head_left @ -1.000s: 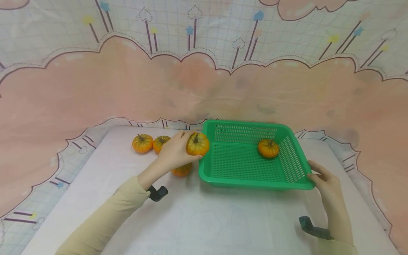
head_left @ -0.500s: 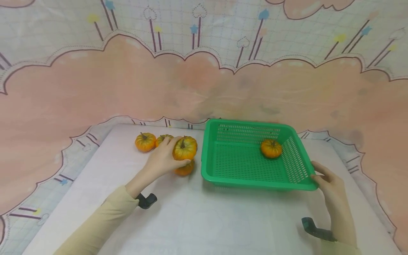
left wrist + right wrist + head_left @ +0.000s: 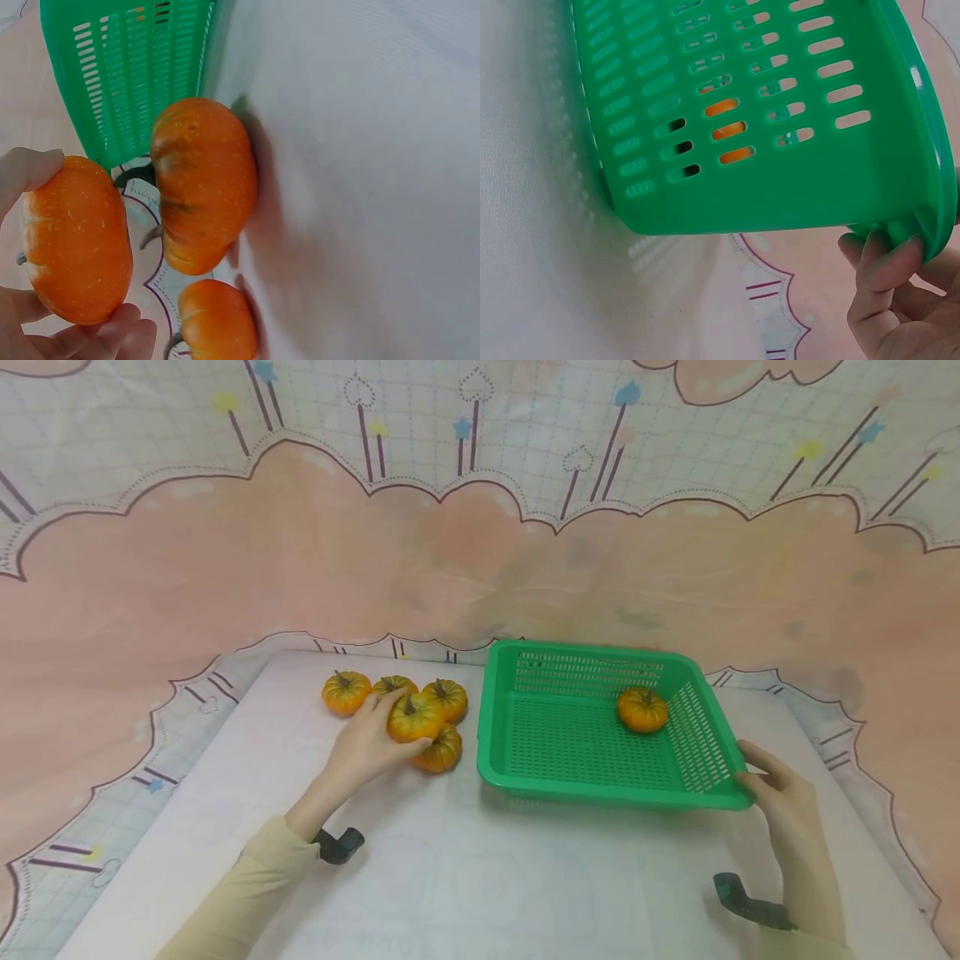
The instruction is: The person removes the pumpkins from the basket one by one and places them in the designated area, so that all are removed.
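Observation:
My left hand [image 3: 369, 739] grips a small orange pumpkin [image 3: 415, 718] between thumb and fingers. In the left wrist view this pumpkin [image 3: 79, 240] is off the table, its stem pointing away from the palm. Beside and behind it sit several more pumpkins, one at the far left [image 3: 347, 693], one near the basket [image 3: 447, 700] and one in front [image 3: 441, 750]. On the right, my right hand [image 3: 783, 797] pinches the near right corner of a green plastic basket [image 3: 600, 795]. A single pumpkin [image 3: 642, 710] lies inside, toward the basket's right wall.
A white cloth covers the table [image 3: 510, 885]. Behind it hangs a printed backdrop [image 3: 420, 560] of pink clouds, whose lower edge meets the table just behind the basket. Each wrist wears a black strap mount, the left one [image 3: 339, 846] close above the cloth.
My left hand has moved left, away from the basket's left rim, carrying the pumpkin over the group. My right hand stays at the basket's corner. The head view has shifted slightly.

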Available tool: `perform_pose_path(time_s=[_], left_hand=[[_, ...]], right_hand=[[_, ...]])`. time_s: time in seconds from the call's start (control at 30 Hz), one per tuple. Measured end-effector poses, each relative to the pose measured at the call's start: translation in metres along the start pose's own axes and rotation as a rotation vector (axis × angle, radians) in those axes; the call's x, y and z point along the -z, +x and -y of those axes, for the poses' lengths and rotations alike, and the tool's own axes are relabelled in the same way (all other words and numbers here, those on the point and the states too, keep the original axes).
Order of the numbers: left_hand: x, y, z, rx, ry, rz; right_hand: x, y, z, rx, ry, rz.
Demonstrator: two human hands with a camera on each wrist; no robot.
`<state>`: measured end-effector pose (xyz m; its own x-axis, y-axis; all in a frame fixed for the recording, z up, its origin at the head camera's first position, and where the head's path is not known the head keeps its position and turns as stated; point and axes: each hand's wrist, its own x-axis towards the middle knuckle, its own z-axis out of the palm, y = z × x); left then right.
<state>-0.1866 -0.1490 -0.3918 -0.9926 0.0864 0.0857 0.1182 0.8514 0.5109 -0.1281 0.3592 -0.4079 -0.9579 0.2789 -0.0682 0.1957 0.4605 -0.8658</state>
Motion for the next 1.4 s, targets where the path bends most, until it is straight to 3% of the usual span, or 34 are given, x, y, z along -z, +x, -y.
perform_pose_path(time_s=[0.4,0.73,1.03,1.4], left_hand=[[-0.005,-0.004,0.025,0.095,-0.106,-0.032],[-0.010,-0.005,0.041,0.133,-0.132,-0.032],[-0.017,-0.004,0.052,0.120,-0.142,-0.003],[-0.021,-0.003,0.064,0.112,-0.122,0.047]], right_hand=[[0.001,0.001,-0.001,0.011,0.020,0.000],[0.001,-0.001,-0.001,0.005,0.004,-0.019],[0.001,-0.003,-0.001,-0.018,0.067,-0.002],[-0.002,-0.001,0.003,-0.020,0.040,-0.007]])
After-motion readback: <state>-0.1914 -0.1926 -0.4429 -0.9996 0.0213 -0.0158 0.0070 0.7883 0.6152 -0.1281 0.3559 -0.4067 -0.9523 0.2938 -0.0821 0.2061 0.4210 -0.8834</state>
